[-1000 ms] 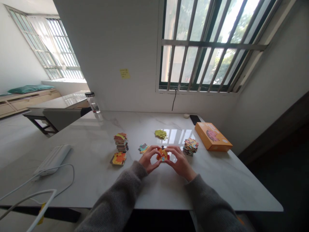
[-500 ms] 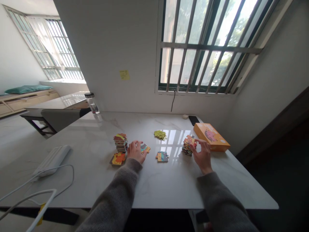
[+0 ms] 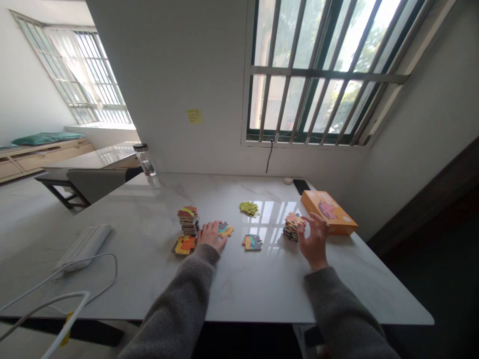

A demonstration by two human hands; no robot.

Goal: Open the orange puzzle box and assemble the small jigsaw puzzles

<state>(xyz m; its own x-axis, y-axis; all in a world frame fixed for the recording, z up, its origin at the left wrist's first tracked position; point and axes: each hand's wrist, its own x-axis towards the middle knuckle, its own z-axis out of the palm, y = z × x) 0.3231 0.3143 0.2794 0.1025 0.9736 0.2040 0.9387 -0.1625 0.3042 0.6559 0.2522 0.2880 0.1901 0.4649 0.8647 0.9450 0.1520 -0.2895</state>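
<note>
My left hand (image 3: 211, 236) rests low over the table, its thumb and fingers around the left edge of a colourful jigsaw puzzle piece (image 3: 226, 230). The fingers partly hide that piece. At the right, my right hand (image 3: 314, 240) is beside a stack of puzzle pieces (image 3: 293, 227), thumb and forefinger apart with nothing visible between them. Between the hands lies a grey, blue and orange puzzle piece (image 3: 253, 242), flat on the table. Left of my left hand stand a tall stack of pieces (image 3: 188, 220) and a low orange pile (image 3: 184, 245).
A green pile of pieces (image 3: 249, 209) lies farther back on the white table (image 3: 262, 294). An orange box (image 3: 328, 212) and a black phone (image 3: 301, 187) are at the right rear. A power strip (image 3: 84, 247) with white cables lies left; a clear bottle (image 3: 145, 160) stands behind.
My right thumb and forefinger have drawn slightly away from the top of the right stack. My left fingers have lowered a little beside the puzzle piece, which stays in place.
</note>
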